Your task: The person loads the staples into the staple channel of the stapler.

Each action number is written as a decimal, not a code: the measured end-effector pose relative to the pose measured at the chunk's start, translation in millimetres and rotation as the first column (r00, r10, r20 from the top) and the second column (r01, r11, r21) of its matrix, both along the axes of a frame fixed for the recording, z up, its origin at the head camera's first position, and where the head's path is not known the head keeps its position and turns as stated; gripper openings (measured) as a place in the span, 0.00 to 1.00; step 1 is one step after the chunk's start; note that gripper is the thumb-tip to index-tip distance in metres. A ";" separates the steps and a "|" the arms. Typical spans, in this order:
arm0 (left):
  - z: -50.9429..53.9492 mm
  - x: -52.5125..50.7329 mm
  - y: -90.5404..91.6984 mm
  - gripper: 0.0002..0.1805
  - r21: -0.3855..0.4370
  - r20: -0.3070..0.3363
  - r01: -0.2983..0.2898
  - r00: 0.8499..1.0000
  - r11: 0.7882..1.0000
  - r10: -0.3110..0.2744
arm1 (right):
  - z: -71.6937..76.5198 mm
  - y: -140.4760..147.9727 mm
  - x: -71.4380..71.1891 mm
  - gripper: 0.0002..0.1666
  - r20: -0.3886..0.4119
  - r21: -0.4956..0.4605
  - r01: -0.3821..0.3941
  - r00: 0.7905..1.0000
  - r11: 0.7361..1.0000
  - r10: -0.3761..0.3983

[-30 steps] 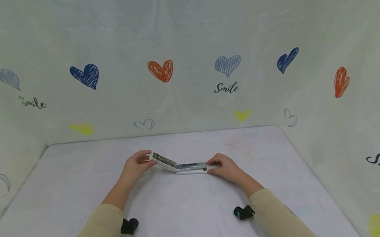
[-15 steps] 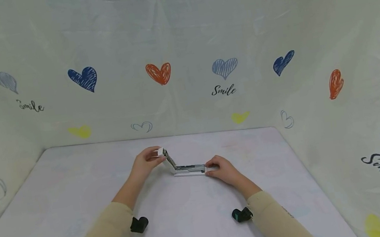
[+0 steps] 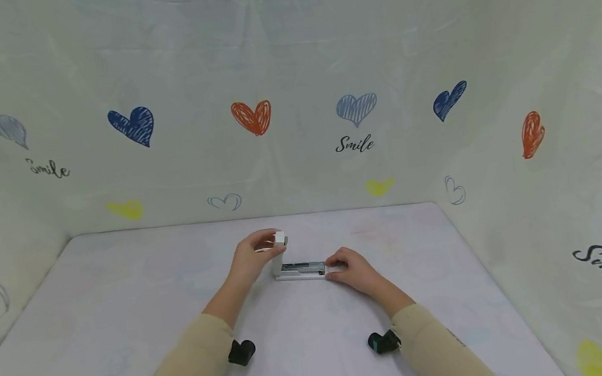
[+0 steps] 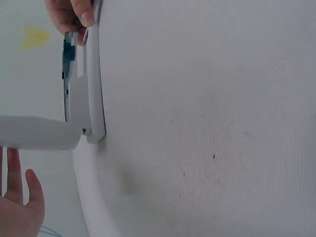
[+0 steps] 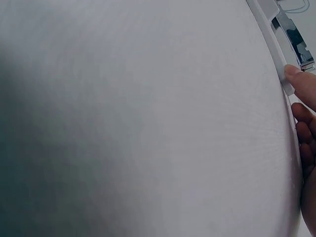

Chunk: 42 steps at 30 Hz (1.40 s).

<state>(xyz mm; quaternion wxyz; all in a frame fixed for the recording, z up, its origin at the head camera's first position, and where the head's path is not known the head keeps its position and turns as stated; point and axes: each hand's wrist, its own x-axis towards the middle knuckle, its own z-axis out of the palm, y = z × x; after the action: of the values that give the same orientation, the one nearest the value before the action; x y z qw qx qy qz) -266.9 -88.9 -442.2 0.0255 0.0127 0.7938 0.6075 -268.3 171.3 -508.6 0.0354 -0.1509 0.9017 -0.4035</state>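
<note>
A white stapler [image 3: 300, 275] lies on the table with its top arm swung up about upright, baring the metal staple channel. My left hand [image 3: 253, 257] pinches the raised end of that arm between thumb and fingers. At the base's right end, my right hand [image 3: 355, 268] grips the tip; in the right wrist view its thumb [image 5: 296, 75] lies against the white base [image 5: 270, 42]. The left wrist view shows the raised arm [image 4: 39, 132] side-on, meeting the base at the hinge, with several left fingers [image 4: 14, 175] beside it.
The white table [image 3: 313, 353] ends in front of a pale curtain [image 3: 292, 41] printed with hearts and "Smile". Black wrist cameras, one by the left sleeve [image 3: 241, 352] and one by the right sleeve [image 3: 383, 341], hang over the table.
My left hand has moved right and swung the stapler's top arm from a low leftward slant to about upright. The right hand has stayed on the base's end.
</note>
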 end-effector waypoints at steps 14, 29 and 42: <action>-7.1 -2.2 44.6 0.20 -0.205 -0.046 0.073 0.995 0.976 -0.084 | -4.9 1.0 -2.6 0.15 -0.033 -0.006 -0.025 0.999 1.000 0.025; -10.8 -3.0 61.6 0.17 -0.261 -0.059 0.109 0.990 0.959 -0.129 | -0.8 0.6 -0.1 0.15 -0.032 -0.025 -0.018 0.999 1.000 0.017; -18.5 -5.0 70.7 0.16 -0.386 -0.071 0.130 0.983 0.913 -0.170 | -2.8 2.1 -1.9 0.17 -0.024 -0.009 -0.019 1.000 1.000 0.019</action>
<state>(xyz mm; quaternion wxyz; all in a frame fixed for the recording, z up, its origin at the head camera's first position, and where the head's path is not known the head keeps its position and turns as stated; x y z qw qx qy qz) -271.9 -18.1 -460.7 0.0330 0.1000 0.8933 0.4369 -270.2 173.4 -511.4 0.0279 -0.1644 0.8987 -0.4056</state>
